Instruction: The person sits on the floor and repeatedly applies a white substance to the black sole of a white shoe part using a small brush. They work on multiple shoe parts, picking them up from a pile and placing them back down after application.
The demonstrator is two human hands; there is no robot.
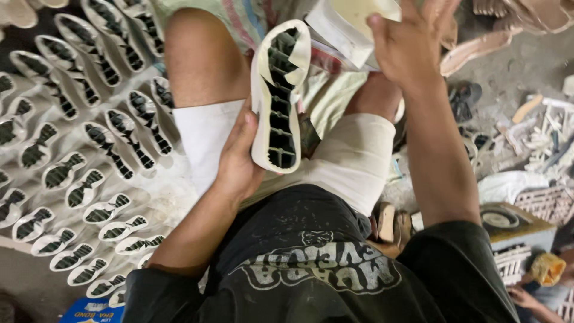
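rows of cream shoe soles (89, 137) with dark ribbed insides lay on the floor (36, 287) out to the left of the left hand, and pale scraps (547, 137) littered the ground well to the right of the right hand. the person sat with cloth-wrapped knees (353, 161) under both hands.

the left hand (239, 158) was closed around one cream sole (278, 98), thumb and fingers gripping its lower edge, and held it upright over the lap, the ribbed hollow facing the camera. the right hand (412, 42) was raised above and to the right of it, fingers spread, touching a white flat piece (350, 24); whether it gripped that piece or only rested against it could not be told.

judging by this, the step in hand looked like checking or fitting a single sole. the next move would likely call for the right hand to come down to the sole while the left kept it steady.
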